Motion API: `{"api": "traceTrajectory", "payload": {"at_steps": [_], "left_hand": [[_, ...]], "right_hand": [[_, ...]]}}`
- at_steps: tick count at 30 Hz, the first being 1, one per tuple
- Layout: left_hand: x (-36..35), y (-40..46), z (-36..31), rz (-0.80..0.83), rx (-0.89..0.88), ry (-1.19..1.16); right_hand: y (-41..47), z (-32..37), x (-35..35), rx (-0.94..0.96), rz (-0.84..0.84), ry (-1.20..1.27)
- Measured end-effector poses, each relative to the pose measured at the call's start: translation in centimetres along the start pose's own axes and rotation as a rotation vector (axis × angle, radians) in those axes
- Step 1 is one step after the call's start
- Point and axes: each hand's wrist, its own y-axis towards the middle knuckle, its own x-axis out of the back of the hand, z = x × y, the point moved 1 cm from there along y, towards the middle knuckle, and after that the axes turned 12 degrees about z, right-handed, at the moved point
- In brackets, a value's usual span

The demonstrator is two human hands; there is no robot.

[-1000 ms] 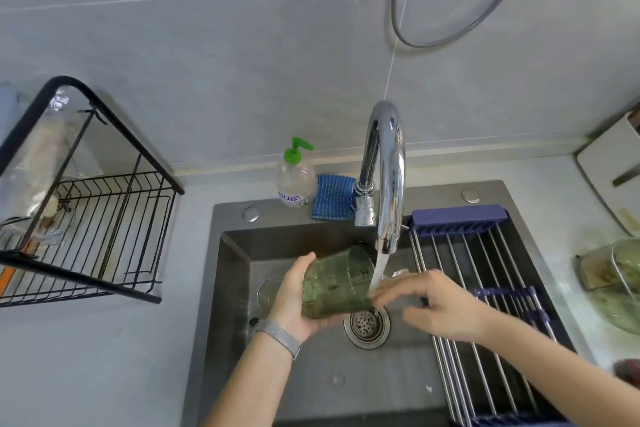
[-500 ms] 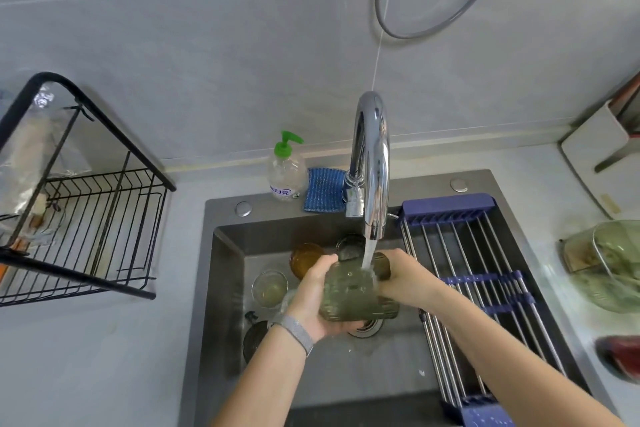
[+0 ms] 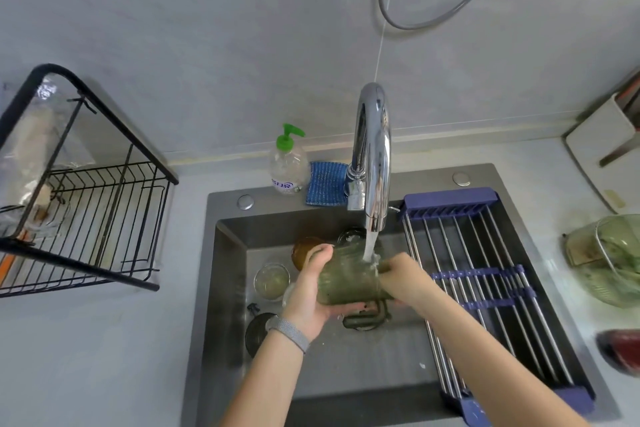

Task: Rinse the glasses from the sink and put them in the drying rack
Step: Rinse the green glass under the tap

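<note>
Head view: green glass point(image 3: 349, 279) between both hands.

1. The faucet point(image 3: 372, 156) is glossy chromed metal.
2. The sink point(image 3: 346, 367) is matt brushed grey metal.
3. The green glass point(image 3: 346, 282) looks ribbed and translucent.
4. The drying rack point(image 3: 104, 218) is matt black wire.
5. The sponge cloth point(image 3: 325, 184) is rough blue fabric.

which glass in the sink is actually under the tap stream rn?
The green ribbed glass, held on its side by both hands, left hand and right hand. The amber glass and clear glass sit behind it, clear of the stream.
</note>
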Motion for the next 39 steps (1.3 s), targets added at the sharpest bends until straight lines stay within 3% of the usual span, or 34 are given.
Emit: {"api": "traceTrajectory", "payload": {"at_steps": [1, 3, 5, 7, 8, 9, 12, 13, 15, 17, 18, 20, 22, 27, 31, 36, 37, 39], "left_hand": [[-0.4, 0.0, -0.2, -0.01, 0.063, 0.059], [-0.6, 0.0, -0.7, -0.022, 0.124, 0.101], [-0.5, 0.0, -1.4, -0.015, 0.134, 0.06], [-0.2, -0.1, -2.0, -0.005, 0.123, 0.033], [0.1, -0.1, -2.1, -0.024, 0.139, 0.013], [0.3, -0.1, -1.8, -0.036, 0.17, 0.031], [-0.1, -0.1, -0.9, -0.156, 0.13, 0.212], [0.2, 0.2, -0.7, -0.203, 0.052, 0.288], [0.3, -0.1, -0.6, -0.201, -0.091, 0.371], [0.3, -0.7, -0.5, -0.168, -0.108, 0.253], [0.4, -0.9, -0.4, -0.16, -0.089, 0.203], [0.2, -0.9, -0.1, -0.153, -0.042, 0.207], [-0.3, -0.6, -0.2, -0.18, -0.017, 0.27], [0.9, 0.1, -0.1, -0.253, 0.095, 0.158], [0.5, -0.3, 0.4, -0.223, 0.136, 0.157], [1.2, -0.2, 0.0, -0.264, 0.139, 0.249], [1.1, -0.3, 0.2, -0.261, 0.16, 0.254], [0.7, -0.4, 0.5, -0.244, 0.19, 0.253]], "right_hand": [[0.5, 0.4, 0.4, 0.042, -0.125, -0.122], [0.7, 1.0, 0.7, 0.222, -0.207, -0.074], [0.1, 1.5, 0.4, 0.393, -0.069, 0.047], [-0.5, 1.4, 0.2, 0.466, 0.191, 0.168], [-0.5, 1.1, 0.3, 0.443, 0.25, 0.178], [-0.1, 0.9, 0.4, 0.398, 0.201, 0.153], [1.3, 0.2, -0.4, 0.209, -0.136, 0.036], [1.4, 0.0, -0.9, 0.179, -0.154, 0.071], [1.3, -0.3, -1.5, 0.188, -0.05, 0.24], [0.5, -0.3, -1.8, 0.232, 0.132, 0.382], [0.3, -0.5, -1.7, 0.259, 0.146, 0.303], [0.7, -0.3, -1.3, 0.267, -0.076, -0.044], [0.9, 0.3, -0.9, 0.256, -0.227, -0.18], [0.4, 1.1, -0.6, 0.307, 0.037, -0.367], [0.5, 2.3, 0.0, 0.281, -0.224, -0.432], [0.9, 1.5, 0.8, 0.285, 0.309, -0.36], [1.0, 1.4, 0.5, 0.268, 0.263, -0.385], [1.2, 1.4, 0.0, 0.27, -0.042, -0.47]]}}
